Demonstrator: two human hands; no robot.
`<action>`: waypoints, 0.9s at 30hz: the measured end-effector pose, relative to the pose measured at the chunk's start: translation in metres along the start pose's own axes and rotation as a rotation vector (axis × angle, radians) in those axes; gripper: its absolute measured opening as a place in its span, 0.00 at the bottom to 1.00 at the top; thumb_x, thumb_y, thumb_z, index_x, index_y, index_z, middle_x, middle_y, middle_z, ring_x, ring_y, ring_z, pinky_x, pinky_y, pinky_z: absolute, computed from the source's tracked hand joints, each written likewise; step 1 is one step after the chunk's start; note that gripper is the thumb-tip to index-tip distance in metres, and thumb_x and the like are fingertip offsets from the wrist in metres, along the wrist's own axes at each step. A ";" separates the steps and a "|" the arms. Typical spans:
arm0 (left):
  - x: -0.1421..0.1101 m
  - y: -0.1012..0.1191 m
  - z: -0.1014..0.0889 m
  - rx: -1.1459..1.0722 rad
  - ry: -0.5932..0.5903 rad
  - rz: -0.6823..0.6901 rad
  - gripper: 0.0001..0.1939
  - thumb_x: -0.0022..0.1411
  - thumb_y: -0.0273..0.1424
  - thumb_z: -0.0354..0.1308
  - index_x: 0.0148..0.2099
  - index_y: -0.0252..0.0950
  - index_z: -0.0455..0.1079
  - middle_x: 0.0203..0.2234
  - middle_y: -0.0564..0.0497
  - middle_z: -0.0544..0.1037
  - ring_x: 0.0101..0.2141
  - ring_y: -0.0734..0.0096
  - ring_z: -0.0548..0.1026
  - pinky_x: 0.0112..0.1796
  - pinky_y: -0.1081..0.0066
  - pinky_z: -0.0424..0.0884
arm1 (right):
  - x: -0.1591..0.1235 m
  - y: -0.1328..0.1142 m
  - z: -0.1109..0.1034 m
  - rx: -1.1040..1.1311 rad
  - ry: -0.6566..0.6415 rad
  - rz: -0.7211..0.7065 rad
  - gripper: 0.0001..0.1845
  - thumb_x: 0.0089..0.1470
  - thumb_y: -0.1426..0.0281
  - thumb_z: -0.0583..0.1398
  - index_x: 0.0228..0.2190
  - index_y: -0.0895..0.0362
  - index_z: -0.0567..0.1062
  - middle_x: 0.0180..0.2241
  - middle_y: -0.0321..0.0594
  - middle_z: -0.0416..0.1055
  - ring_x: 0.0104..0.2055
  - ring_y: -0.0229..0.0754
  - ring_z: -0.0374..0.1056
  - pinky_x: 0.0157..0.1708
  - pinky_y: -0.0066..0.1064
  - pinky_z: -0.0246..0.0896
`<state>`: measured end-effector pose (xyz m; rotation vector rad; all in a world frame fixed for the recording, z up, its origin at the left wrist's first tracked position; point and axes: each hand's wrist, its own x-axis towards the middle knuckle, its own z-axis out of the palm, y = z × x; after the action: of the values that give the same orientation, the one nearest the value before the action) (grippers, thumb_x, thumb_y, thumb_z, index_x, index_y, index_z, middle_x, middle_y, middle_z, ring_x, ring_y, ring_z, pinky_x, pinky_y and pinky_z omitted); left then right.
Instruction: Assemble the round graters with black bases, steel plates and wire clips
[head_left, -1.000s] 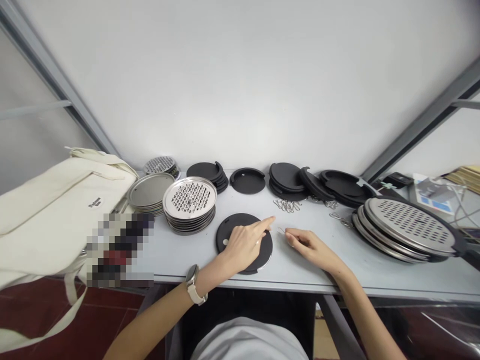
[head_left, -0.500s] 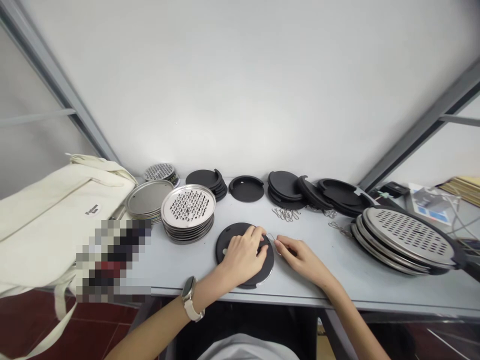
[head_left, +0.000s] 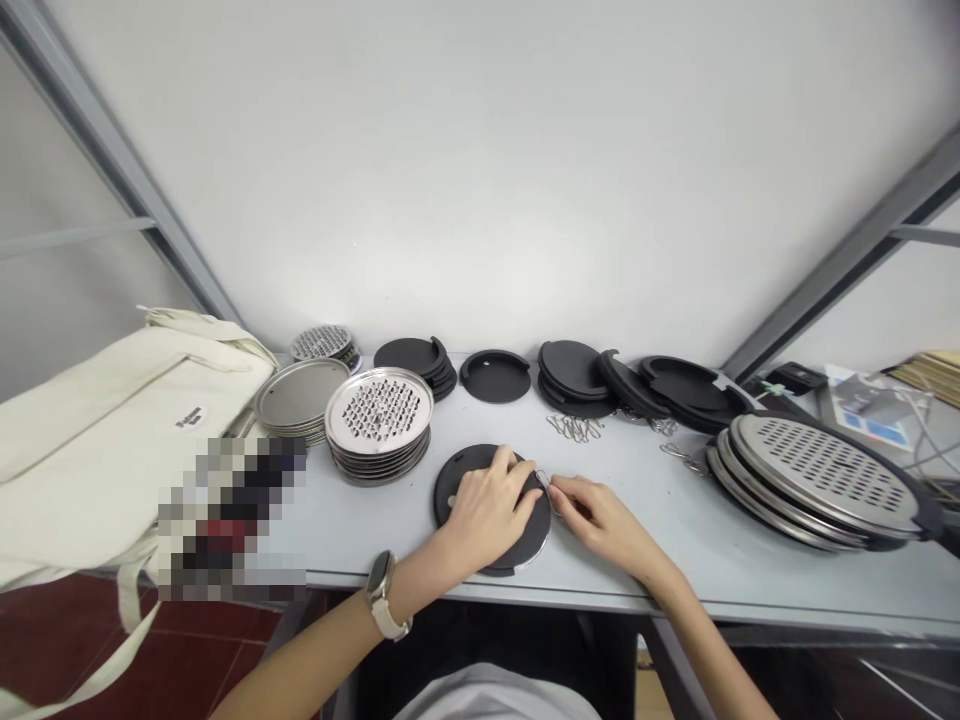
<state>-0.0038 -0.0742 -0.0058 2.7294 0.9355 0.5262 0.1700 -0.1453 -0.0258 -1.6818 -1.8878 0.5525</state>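
Note:
A black round disc with a metal rim (head_left: 459, 483) lies near the front edge of the grey table (head_left: 660, 540). My left hand (head_left: 486, 510) rests on top of it, fingers curled at its right edge. My right hand (head_left: 600, 515) sits just right of the disc, pinching a small wire clip (head_left: 544, 480) against the disc's right edge. Fingertips of both hands meet at the clip.
Stacks of perforated metal discs (head_left: 379, 420) and plain metal plates (head_left: 296, 392) stand at the left. Black disc stacks (head_left: 574, 375) line the back. Loose wire clips (head_left: 574, 428) lie mid-table. Large perforated discs (head_left: 817, 475) are stacked at the right. A cream bag (head_left: 97, 420) sits far left.
My right hand carried the wire clip left to the disc's edge. My left hand's pointing finger curled in and now meets the right hand at the clip.

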 end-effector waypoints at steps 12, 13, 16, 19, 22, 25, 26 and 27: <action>0.003 -0.002 0.000 -0.150 0.036 0.115 0.20 0.66 0.31 0.49 0.59 0.40 0.58 0.45 0.49 0.69 0.43 0.64 0.64 0.45 0.62 0.65 | 0.000 -0.001 0.005 -0.059 0.041 0.003 0.17 0.63 0.67 0.47 0.21 0.55 0.55 0.19 0.31 0.55 0.25 0.39 0.56 0.28 0.30 0.49; 0.003 -0.003 0.000 -0.163 0.023 0.136 0.19 0.67 0.30 0.48 0.59 0.41 0.58 0.45 0.50 0.69 0.43 0.64 0.64 0.45 0.63 0.65 | 0.001 -0.001 0.005 -0.059 0.039 -0.001 0.17 0.63 0.67 0.46 0.21 0.55 0.55 0.19 0.31 0.55 0.25 0.39 0.56 0.28 0.30 0.49; 0.004 -0.003 0.000 -0.193 0.003 0.155 0.16 0.67 0.29 0.46 0.55 0.41 0.62 0.44 0.50 0.70 0.42 0.65 0.64 0.44 0.63 0.64 | 0.001 -0.002 0.005 -0.056 0.035 -0.014 0.17 0.63 0.67 0.46 0.22 0.55 0.56 0.18 0.32 0.56 0.25 0.39 0.57 0.28 0.30 0.49; 0.004 -0.003 -0.001 -0.207 -0.009 0.151 0.14 0.67 0.29 0.46 0.53 0.40 0.64 0.44 0.49 0.70 0.42 0.65 0.65 0.44 0.63 0.64 | 0.001 -0.002 0.005 -0.056 0.037 -0.020 0.17 0.63 0.66 0.46 0.22 0.55 0.57 0.19 0.32 0.57 0.25 0.39 0.57 0.29 0.31 0.50; 0.004 -0.004 -0.001 -0.217 -0.005 0.156 0.14 0.67 0.28 0.47 0.53 0.40 0.65 0.44 0.50 0.71 0.42 0.66 0.65 0.45 0.64 0.64 | 0.001 -0.003 0.005 -0.050 0.039 -0.020 0.17 0.63 0.66 0.46 0.23 0.55 0.57 0.19 0.32 0.57 0.25 0.40 0.57 0.28 0.31 0.50; 0.004 -0.004 0.000 -0.245 0.008 0.159 0.15 0.67 0.27 0.47 0.54 0.40 0.65 0.45 0.51 0.72 0.43 0.66 0.66 0.46 0.64 0.64 | 0.000 -0.003 0.006 -0.044 0.045 -0.020 0.16 0.63 0.66 0.46 0.23 0.55 0.58 0.20 0.33 0.58 0.25 0.40 0.57 0.28 0.31 0.50; 0.004 -0.004 0.000 -0.256 0.009 0.160 0.15 0.67 0.26 0.47 0.54 0.40 0.65 0.45 0.50 0.73 0.43 0.66 0.66 0.46 0.64 0.64 | 0.000 -0.003 0.006 -0.041 0.049 -0.021 0.16 0.63 0.66 0.46 0.23 0.55 0.58 0.19 0.33 0.58 0.25 0.40 0.57 0.28 0.31 0.50; 0.005 -0.004 0.000 -0.267 0.006 0.163 0.16 0.67 0.26 0.47 0.54 0.39 0.65 0.46 0.50 0.73 0.44 0.66 0.66 0.46 0.64 0.64 | 0.000 -0.003 0.006 -0.037 0.053 -0.022 0.16 0.63 0.66 0.46 0.23 0.55 0.58 0.19 0.33 0.58 0.25 0.40 0.57 0.28 0.31 0.51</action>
<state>-0.0026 -0.0684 -0.0060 2.5728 0.5963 0.6382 0.1639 -0.1456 -0.0285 -1.6802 -1.8876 0.4626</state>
